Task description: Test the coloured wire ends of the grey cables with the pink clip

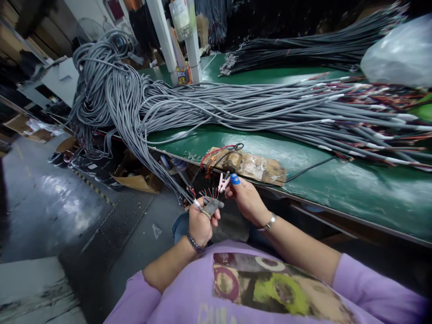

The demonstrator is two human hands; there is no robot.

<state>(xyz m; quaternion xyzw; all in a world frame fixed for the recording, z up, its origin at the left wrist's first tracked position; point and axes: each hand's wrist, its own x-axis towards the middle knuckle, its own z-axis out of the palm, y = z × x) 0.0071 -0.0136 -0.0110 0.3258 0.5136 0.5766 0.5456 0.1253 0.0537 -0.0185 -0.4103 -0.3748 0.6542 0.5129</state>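
My left hand (201, 223) is closed around the end of a grey cable (184, 191). Grey coverings (212, 206) sit over its thumb and finger. Thin coloured wires (209, 193) fan out above that grip, red, green and black among them. To the right, my right hand (249, 200) pinches a small pale pink clip-like tool (223, 182) right beside the wire ends. Its exact kind is too small to tell. A blue fingertip cover (235, 179) is on the right thumb or finger. Whether the tool touches a wire cannot be made out.
A worn wooden block (259, 167) with red and black leads lies at the edge of the green table (364, 191). A large grey cable bundle (216, 105) spans the table. Behind are darker cables (297, 51) and a plastic bag (401, 54). A cardboard box (138, 180) stands below.
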